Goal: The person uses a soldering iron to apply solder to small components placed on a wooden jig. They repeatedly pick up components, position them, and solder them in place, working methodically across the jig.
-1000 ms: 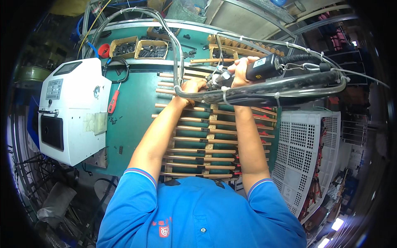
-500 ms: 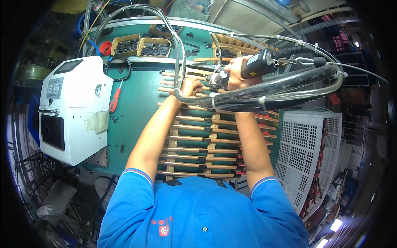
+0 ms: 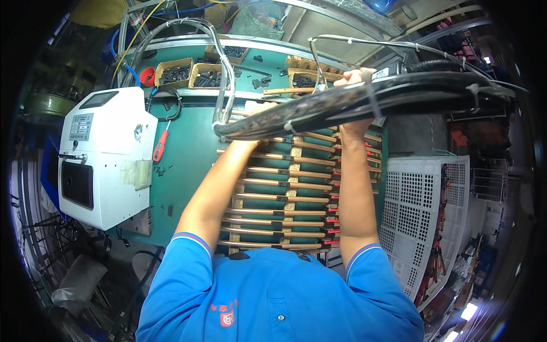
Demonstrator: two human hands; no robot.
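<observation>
My right hand [image 3: 354, 126] is wrapped round a black handheld power screwdriver [image 3: 385, 73], over the far right part of the rows of rods. A thick bundle of black hoses and cables [image 3: 342, 105] crosses in front and hides most of the tool and its tip. My left hand [image 3: 260, 106] is at the far rods, left of the tool. The same bundle covers its fingers, so whether it grips a rod is hidden. Several copper-coloured rods [image 3: 268, 183] with small black fittings lie side by side across speckled support strips [image 3: 289, 208]. Red and black parts [image 3: 332, 214] sit at their right ends.
On the green table [image 3: 191, 134] stand a white machine [image 3: 105, 159] and a red-handled screwdriver [image 3: 161, 145] at left. Boxes of black parts [image 3: 174, 73] and a red cup [image 3: 147, 76] are at the back. A white perforated crate [image 3: 413, 211] stands at right.
My right hand and the power screwdriver have moved right. The hose bundle has swung across, now covering much of the tool and my left hand's fingers. The whole view has shifted slightly.
</observation>
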